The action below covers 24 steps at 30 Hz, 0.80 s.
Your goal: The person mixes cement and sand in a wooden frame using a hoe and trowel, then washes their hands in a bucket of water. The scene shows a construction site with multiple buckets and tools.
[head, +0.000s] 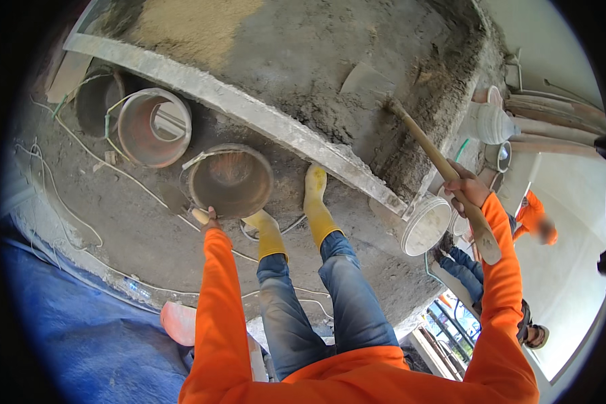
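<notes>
My right hand (468, 192) is closed around the wooden handle (432, 146) of a shovel or hoe, whose grey blade (366, 81) rests in wet mortar (303, 45) inside a low-walled mixing trough. At the near side of an empty bucket (231, 182), my left hand (211, 221) grips a short pale wooden handle (200, 216); the dark trowel-like blade (174, 198) beside it lies partly in shadow. Whether my left fingers also touch the bucket rim cannot be told. Dry sand (192, 25) lies on the far left of the mortar.
Two more buckets (154, 128) stand left, one showing an open bottom. The trough's board edge (232, 103) runs before my yellow boots (315, 187). A white bucket (425, 224) stands right. Cables (126, 174) cross the floor; a blue tarp (96, 323) lies lower left. Two people are at the right.
</notes>
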Motion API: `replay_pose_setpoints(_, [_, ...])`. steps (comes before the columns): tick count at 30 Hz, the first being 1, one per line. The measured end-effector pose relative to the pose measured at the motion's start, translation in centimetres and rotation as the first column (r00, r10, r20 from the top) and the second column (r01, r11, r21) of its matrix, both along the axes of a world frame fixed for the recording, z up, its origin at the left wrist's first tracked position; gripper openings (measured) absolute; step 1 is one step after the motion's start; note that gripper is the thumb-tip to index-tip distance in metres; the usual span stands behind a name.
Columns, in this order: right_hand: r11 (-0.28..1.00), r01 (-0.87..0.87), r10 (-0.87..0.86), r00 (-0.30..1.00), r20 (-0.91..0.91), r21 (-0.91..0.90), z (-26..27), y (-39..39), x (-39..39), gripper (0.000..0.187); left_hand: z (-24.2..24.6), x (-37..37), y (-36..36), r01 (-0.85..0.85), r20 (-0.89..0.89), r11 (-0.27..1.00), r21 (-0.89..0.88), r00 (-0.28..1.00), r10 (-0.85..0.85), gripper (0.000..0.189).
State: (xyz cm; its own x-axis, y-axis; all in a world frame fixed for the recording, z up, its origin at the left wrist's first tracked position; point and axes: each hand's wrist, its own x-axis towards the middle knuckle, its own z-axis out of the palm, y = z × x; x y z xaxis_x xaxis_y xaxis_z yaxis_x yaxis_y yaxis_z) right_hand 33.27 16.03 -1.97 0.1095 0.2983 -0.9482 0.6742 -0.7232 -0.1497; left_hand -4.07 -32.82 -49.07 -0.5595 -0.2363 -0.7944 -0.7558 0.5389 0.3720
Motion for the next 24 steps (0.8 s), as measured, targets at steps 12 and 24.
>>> replay_pose_setpoints(12, [0.999,0.048,-0.048,0.998,-0.032,-0.002,-0.3,-1.4,-0.1,0.084,2.3,4.8,6.5,-0.517,0.325,0.785,0.34,0.848,0.417,0.06])
replay_pose_setpoints(24, [0.993,-0.017,0.011,0.999,0.051,0.12,-3.0,-4.5,1.2,0.081,10.8,7.7,0.1,-0.053,0.361,0.969,-0.24,0.922,0.14,0.073])
